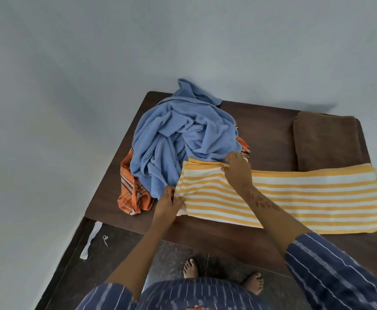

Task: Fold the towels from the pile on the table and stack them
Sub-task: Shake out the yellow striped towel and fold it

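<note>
Pale walls hem a dark desk (261, 130). Left hand (172, 199) pinches the striped towel's (306, 198) near corner, right hand (235, 167) the far one. Carry both rightward together, corners matched, clear of the blue pile (178, 135) behind.

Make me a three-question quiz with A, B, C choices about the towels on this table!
1. Where is the folded brown towel?
A. far right of the table
B. on the floor
C. under the blue towel

2. What colour are the stripes on the towel being folded?
A. green and white
B. yellow and white
C. red and black

3. What are the hands doing?
A. hanging idle
B. clapping
C. pinching the striped towel's left end

Answers: 1 A, it lies by the far right edge. 2 B, the striped towel shows these bands. 3 C, left hand and right hand grip its corners.
</note>
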{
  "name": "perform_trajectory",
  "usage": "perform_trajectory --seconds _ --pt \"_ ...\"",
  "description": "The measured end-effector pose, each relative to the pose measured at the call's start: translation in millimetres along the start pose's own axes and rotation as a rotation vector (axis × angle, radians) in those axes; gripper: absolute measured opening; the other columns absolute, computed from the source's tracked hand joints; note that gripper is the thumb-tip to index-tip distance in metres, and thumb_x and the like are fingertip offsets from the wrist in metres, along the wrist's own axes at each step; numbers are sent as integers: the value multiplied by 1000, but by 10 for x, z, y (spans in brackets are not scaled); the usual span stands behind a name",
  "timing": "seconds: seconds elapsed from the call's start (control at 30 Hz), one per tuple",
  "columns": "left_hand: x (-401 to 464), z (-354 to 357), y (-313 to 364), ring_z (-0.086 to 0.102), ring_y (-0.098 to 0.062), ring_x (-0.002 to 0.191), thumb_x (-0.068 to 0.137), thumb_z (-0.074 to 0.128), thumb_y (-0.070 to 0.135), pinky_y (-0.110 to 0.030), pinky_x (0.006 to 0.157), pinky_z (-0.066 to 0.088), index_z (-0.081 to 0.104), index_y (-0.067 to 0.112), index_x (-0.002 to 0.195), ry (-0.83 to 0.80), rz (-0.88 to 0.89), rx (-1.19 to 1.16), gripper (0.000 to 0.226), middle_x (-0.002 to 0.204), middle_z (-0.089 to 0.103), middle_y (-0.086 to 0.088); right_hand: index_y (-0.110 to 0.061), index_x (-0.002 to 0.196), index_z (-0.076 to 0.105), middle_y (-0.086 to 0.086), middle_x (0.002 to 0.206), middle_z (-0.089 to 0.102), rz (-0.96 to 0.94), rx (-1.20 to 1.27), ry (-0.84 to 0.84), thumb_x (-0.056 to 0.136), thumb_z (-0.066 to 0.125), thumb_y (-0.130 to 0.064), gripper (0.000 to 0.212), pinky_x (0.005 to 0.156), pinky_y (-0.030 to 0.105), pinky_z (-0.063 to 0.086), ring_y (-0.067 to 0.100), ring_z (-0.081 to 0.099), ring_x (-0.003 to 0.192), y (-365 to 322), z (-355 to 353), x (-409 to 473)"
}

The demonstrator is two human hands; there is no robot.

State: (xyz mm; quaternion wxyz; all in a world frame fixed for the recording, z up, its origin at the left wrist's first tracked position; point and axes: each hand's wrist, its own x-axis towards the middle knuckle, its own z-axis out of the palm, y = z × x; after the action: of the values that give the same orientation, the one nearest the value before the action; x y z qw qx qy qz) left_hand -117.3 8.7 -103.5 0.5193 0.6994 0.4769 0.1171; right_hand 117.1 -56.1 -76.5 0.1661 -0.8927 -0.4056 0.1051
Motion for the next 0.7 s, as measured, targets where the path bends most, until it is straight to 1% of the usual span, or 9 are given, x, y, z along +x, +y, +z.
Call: perform_trajectory --seconds 0.07,0.17,0.27,0.33,0.4,0.47,0.53,0.6,0.7 --pt "-92 88 -7 53 -16 87 88 62 32 -37 73 49 48 15 107 154 114 214 29 101 53 1 -5 98 53 14 96 55 -68 20 145 82 64 -9 20 70 40 41 34 55 83 -43 84 -122" --pt "-251 164 -1 54 -19 83 92 55 39 -33 66 44 54 13 97 337 174 330 26 94 55 0 -6 89 55 7 85 55 -237 238 36 85 61 -13 10 63 35 41 26 53 75 -109 173 -312" --pt "-284 206 -86 63 -28 81 99 37 42 -34 67 47 64 16 99 220 -15 417 37 87 68 -6 -12 83 55 -10 62 47 -244 324 -118 87 60 -20 10 56 27 33 10 46 58 -157 217 -460" --pt "-303 247 -206 65 -25 76 98 32 46 -38 72 53 64 21 104 127 -87 418 41 81 70 -4 -17 79 54 -11 57 46 -221 351 -288 86 64 -27 16 55 26 34 5 44 54 -182 253 -530" --pt "-385 312 -301 66 -22 74 97 38 42 -42 73 55 61 24 107 72 -129 259 30 80 69 -1 -16 84 53 -6 69 53 -219 325 -485 80 71 -37 28 63 31 38 12 49 64 -211 284 -612" --pt "-471 375 -320 65 -21 80 93 53 30 -43 78 55 61 29 102 95 -124 26 12 86 69 1 -15 96 50 -1 89 56 -289 138 -608 71 76 -44 46 71 33 38 18 51 82 -216 323 -709" --pt "-515 376 -231 63 -19 84 87 64 17 -33 81 54 63 32 89 139 -126 -174 15 90 66 3 -15 117 45 4 119 53 -413 -180 -590 72 75 -43 61 87 37 38 25 50 108 -213 390 -832" --pt "-498 363 -139 60 -12 85 82 70 6 -15 76 49 65 22 84 122 -141 -300 17 94 64 0 -12 134 36 7 138 43 -457 -340 -508 81 66 -27 63 97 41 34 30 43 123 -200 471 -941" --pt "-456 343 -107 60 -6 86 80 70 4 -11 74 44 65 7 86 29 -96 -355 9 95 65 -5 -12 131 42 8 131 50 -435 -249 -437 86 52 -13 46 92 39 35 31 47 118 -173 515 -959"
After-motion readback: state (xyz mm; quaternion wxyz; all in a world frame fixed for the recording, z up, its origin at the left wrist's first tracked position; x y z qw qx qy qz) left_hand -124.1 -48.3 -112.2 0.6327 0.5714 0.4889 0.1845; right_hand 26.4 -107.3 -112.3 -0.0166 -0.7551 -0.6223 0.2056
